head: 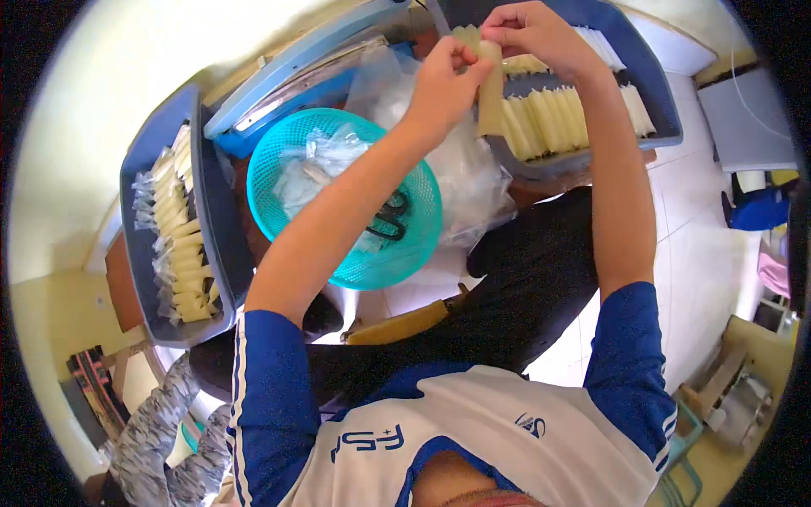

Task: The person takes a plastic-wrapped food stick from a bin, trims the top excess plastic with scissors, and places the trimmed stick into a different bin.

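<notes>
My left hand grips a pale cream tube-shaped piece near its upper end, and the piece hangs upright from the fingers. At its top, the fingertips of my right hand pinch together. What exactly the fingertips hold there is too small to tell. Just below and beyond my hands stands a dark blue-grey tray. Rows of similar cream tubes with thin pale tips lie side by side in it.
A turquoise mesh basket holds crumpled clear plastic and black-handled scissors. Clear plastic bags lie beside it. Another dark tray at left holds cream tubes with loose plastic ends. Behind the basket stands a blue container.
</notes>
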Demonstrator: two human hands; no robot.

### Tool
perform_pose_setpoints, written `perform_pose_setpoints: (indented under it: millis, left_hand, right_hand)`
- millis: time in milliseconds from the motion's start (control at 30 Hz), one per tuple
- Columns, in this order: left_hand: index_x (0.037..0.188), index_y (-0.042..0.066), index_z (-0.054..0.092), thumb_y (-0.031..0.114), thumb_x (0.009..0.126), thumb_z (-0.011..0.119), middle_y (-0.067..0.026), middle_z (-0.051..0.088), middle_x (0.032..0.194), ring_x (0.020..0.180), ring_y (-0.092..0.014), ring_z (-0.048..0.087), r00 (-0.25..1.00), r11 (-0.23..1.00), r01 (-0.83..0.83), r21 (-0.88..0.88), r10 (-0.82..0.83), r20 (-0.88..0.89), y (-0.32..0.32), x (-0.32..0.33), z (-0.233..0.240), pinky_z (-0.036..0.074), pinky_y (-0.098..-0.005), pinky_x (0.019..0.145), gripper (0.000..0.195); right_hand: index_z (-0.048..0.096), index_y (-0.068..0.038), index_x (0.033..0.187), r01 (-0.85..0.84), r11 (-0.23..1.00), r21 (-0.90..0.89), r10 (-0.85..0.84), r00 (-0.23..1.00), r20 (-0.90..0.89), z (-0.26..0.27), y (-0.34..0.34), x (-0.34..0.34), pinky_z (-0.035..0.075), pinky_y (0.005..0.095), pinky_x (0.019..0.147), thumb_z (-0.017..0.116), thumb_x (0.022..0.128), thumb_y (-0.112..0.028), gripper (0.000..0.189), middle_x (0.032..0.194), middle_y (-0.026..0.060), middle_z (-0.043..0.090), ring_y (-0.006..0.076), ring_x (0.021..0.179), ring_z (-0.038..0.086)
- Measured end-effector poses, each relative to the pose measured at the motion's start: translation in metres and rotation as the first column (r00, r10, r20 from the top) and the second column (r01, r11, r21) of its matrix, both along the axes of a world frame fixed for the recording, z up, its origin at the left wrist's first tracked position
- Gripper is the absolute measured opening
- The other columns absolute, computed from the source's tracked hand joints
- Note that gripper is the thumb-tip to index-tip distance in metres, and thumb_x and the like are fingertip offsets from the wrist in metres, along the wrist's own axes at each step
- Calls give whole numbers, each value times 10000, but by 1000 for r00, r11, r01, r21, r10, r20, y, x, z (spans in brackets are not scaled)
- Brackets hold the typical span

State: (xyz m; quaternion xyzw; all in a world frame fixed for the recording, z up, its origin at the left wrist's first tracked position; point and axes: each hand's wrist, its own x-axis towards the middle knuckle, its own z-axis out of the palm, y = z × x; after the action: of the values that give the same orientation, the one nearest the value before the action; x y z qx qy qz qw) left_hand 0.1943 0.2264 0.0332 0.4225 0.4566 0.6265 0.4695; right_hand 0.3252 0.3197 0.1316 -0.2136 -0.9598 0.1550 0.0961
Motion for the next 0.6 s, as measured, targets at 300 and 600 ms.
perform_pose_setpoints:
  millis: [300,600]
  left_hand:
    - [979,26,526,283,822,642,-180,653,811,712,-349,647,625,984,24,175,121,-771,59,44,-18,515,-445,657,323]
    - [857,111,664,331,840,538,-150,662,759,715,-355,648,5,945,319,-77,-82,-997,49,48,-20,522,-473,662,254]
  right_hand:
    - [648,30,824,478,825,-303,-478,875,78,-41,43,37,488,418,588,646,729,-132,188,716,181,641,306,636,618]
    - [653,36,801,156,972,175,-221,862,456,-107,94,59,483,398,551,616,754,-109,157,711,185,646,267,615,614]
